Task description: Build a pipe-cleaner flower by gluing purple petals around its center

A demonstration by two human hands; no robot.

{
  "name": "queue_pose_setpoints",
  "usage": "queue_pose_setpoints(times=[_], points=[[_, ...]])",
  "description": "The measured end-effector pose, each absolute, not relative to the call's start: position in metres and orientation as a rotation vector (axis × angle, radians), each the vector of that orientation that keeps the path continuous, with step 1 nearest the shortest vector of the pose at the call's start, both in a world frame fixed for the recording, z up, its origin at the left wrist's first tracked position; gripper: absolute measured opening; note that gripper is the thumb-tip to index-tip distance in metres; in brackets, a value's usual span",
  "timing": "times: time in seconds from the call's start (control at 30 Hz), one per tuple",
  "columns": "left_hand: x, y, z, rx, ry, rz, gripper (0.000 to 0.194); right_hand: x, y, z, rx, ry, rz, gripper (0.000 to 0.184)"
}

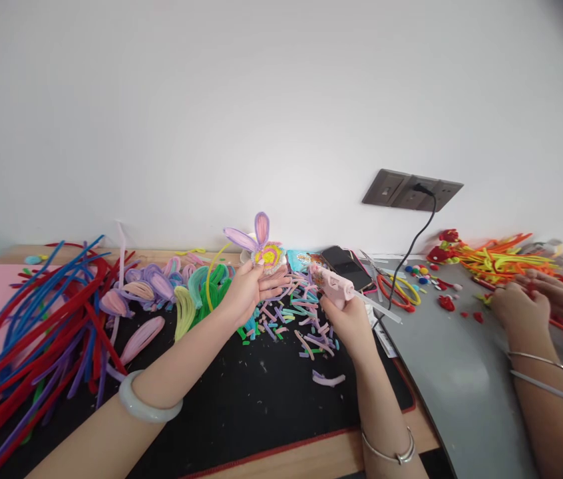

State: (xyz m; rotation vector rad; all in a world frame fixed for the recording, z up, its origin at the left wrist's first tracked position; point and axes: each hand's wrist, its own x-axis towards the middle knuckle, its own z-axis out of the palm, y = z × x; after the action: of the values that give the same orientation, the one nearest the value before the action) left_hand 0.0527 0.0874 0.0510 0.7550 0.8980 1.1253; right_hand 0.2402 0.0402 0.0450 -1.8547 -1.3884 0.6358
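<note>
My left hand (247,287) is closed on a small pipe-cleaner flower (267,253) with a yellow-and-pink coiled centre and two lilac petals standing up from it. It is held above the black mat (256,399). My right hand (347,318) grips a pink glue gun (332,283), its nozzle pointing left toward the flower, a short gap apart. A clear glue stick (378,309) sticks out of the gun's back. A black cable (414,243) runs to the wall socket (411,190).
Long red, blue and purple pipe cleaners (32,326) pile up at left, with looped pastel petals (162,289) and cut scraps (291,319) in the middle. A phone (346,266) lies behind. At right, another person's hands (536,303) work on a grey mat among orange stems (501,256).
</note>
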Motion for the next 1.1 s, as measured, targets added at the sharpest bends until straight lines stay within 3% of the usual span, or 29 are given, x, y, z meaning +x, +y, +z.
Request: queue_pose_setpoints(times=[0.3,1.1], points=[[0.066,0.093,0.051,0.744,0.883,1.129,0.023,0.238,0.039,0.044,-1.813,-1.400,0.657,0.041],[0.073,0.096,0.051,0.713,0.817,1.142,0.018,0.238,0.038,0.045,-1.850,-1.422,0.641,0.035]])
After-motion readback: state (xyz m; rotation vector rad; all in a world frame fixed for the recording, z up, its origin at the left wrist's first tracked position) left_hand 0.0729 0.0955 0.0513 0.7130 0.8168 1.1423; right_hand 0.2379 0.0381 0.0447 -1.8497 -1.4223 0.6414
